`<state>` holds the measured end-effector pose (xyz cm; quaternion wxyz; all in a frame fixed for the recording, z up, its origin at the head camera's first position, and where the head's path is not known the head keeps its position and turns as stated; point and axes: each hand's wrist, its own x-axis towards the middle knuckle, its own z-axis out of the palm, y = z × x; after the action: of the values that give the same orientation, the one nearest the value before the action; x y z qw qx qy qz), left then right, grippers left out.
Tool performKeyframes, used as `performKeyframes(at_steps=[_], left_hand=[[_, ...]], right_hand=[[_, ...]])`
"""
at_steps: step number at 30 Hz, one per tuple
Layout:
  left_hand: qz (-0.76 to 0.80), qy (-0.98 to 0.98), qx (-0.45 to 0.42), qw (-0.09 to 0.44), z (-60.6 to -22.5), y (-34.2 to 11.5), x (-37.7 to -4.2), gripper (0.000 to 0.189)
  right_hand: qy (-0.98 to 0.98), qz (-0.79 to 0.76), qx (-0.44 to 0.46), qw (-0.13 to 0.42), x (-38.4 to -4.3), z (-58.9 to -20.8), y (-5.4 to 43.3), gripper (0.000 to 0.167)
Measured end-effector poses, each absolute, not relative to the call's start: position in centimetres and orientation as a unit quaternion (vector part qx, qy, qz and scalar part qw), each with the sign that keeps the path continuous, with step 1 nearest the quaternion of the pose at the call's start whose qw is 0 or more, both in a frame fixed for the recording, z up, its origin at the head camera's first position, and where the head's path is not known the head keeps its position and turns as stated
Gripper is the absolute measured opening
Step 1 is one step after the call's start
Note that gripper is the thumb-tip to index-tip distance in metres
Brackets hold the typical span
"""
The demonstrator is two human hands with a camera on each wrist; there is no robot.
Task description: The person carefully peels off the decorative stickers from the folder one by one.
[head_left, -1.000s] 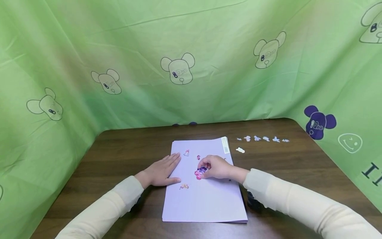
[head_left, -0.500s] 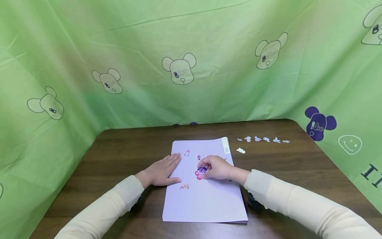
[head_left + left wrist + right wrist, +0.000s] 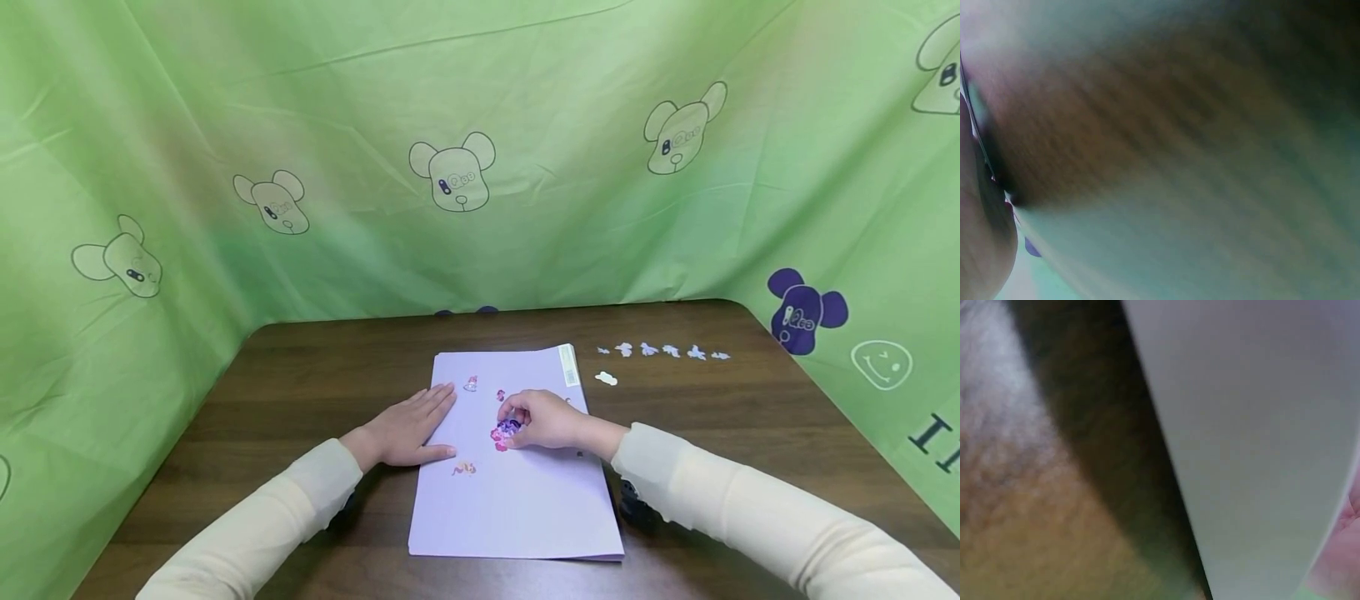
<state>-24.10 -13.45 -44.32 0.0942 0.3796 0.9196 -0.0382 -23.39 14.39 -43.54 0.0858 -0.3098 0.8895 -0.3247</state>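
A pink and purple cartoon sticker point(image 3: 502, 435) lies near the middle of a white sheet of paper point(image 3: 510, 517), which tops a thin stack. My right hand point(image 3: 551, 419) has its fingers curled over the sticker, with the thumb and index finger pinching at its edges. The thumb and fingers cover part of it. My left hand point(image 3: 411, 427) lies flat across the paper's left edge, fingers straight. Around the hands sit other small stickers: an orange one point(image 3: 464, 468), a pink and white one point(image 3: 470, 383) and a small pink one point(image 3: 501, 395). Both wrist views are blurred and show mostly surfaces up close.
At the back right of the brown wooden table point(image 3: 322, 367), several pale cut-out stickers point(image 3: 671, 351) form a row. One white cut-out point(image 3: 606, 378) lies nearer the paper. A printed label point(image 3: 569, 365) marks the stack's top right corner. Behind the table hangs a green cloth point(image 3: 360, 250).
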Motion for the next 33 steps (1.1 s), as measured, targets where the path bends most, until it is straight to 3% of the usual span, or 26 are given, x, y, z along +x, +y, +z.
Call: performKeyframes(at_steps=[15, 26, 33], left_hand=[[-0.036, 0.92, 0.38, 0.091, -44.38, -13.44, -24.06, 0.092], [-0.037, 0.92, 0.379, 0.09, -44.64, -13.51, -24.21, 0.094], [-0.036, 0.921, 0.378, 0.089, -44.69, -13.56, -24.22, 0.094]], right_hand=[[0.887, -0.328, -0.314, 0.087, -23.28, -43.6, 14.45, 0.017], [0.886, -0.351, -0.287, 0.095, -23.21, -43.52, 14.37, 0.022], [0.902, -0.342, -0.255, 0.071, -22.88, -43.51, 13.78, 0.025]])
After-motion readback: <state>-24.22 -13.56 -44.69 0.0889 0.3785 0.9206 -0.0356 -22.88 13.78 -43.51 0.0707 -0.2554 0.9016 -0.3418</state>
